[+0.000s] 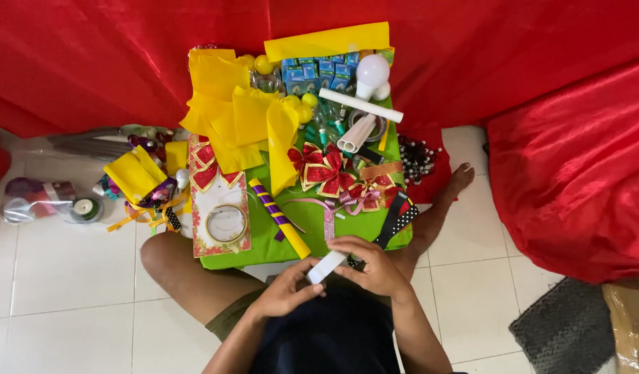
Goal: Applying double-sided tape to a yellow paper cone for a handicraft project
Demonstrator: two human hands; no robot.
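We are sitting on the white tiled floor (70, 270) with a green board (264, 239) across the legs, and we are working at its near edge. Both hands are closing on one small white rectangular box (326, 266), which is lying tilted between them, just off the front rim of the board and above the lap. The left hand (286, 289) is gripping the lower end of the box with its fingers wrapped under it; the right hand (370, 265) is curled over the upper end, fingers bent down onto it. Both hands are therefore clamped on the box, and neither is free.

Judging from this grip, we are at the handling or opening stage of the box: it is being turned or worked at one end, and whether a flap is loose cannot be told from this view.

Just beyond the right hand, a black ribbon with white dots (397, 218) is lying over the board edge. A yellow strip with purple bands (278, 216) and a pink ribbon (326, 211) are lying near the box. Further back are red and gold bows (326, 170), yellow paper sheets (229, 118), white plastic tubes (360, 104) and a white bulb (372, 70).

The next move, in our judgement, calls for one hand steadying the box while the other works its end, keeping clear of the ribbons close by.
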